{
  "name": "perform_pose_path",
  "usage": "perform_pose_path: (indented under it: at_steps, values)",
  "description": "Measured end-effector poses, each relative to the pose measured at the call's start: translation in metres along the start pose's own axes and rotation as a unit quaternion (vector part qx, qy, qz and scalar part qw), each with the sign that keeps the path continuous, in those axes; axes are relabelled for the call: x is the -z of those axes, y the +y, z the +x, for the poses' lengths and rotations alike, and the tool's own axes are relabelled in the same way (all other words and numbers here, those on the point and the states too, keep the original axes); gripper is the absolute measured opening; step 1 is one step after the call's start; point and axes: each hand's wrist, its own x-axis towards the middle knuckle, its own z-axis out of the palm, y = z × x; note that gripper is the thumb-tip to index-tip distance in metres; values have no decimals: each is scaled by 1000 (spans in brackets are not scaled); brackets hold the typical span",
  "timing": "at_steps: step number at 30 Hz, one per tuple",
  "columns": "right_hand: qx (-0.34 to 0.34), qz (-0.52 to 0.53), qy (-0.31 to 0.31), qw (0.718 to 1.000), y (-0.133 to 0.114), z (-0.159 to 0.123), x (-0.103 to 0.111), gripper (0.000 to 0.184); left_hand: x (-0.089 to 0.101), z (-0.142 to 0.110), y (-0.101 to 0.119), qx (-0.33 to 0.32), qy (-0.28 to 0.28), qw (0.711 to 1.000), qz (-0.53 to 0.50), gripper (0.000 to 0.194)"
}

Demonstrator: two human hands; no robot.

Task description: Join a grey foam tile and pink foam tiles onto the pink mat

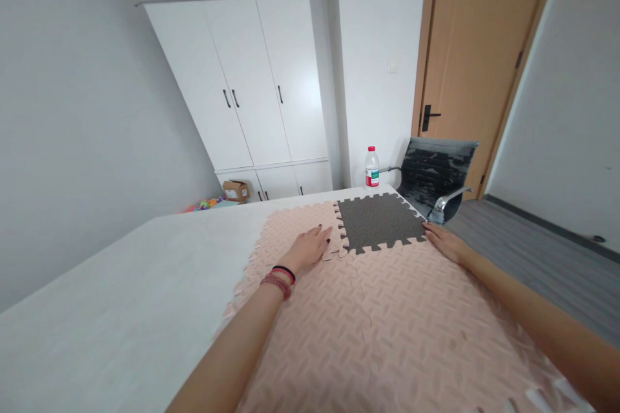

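Note:
Pink foam floor tiles with toothed edges lie joined on the table. My left hand (309, 249), with bracelets at the wrist, rests flat on the far left pink foam tile (283, 224), fingers stretched out near its right edge. Beside that tile, at the far right, lies a dark grey foam tile (380, 222). Narrow gaps show between its teeth and the pink tiles on its left and near sides. The fingers of my right hand (443, 242) are extended at the near right corner of the grey tile, touching the edge there. Neither hand grasps anything.
The white table (121, 297) extends to the left of the tiles. At its far edge stands a plastic bottle (372, 168) with a red cap. A black chair (436, 171) is beyond the right corner. Behind are a white wardrobe (271, 77), a cardboard box (236, 191) and a wooden door (477, 58).

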Motion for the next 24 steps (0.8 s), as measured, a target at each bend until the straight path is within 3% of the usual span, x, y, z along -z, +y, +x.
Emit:
perform_pose_path:
  at_steps: [4, 8, 18, 24]
  values:
    - [3, 3, -2, 1000, 4, 1, -2, 69, -21, 15, 14, 8, -24, 999, -39, 60]
    - [4, 10, -2, 1000, 7, 2, -4, 70, -33, 17, 15, 16, -45, 997, -59, 63]
    - [-11, 30, -7, 999, 7, 2, -5, 72, -37, 17, 17, 48, -47, 994, -87, 62]
    - [-18, 33, -5, 999, 0, -1, 0, 75, -20, 30, 10, 31, -50, 994, -88, 61]
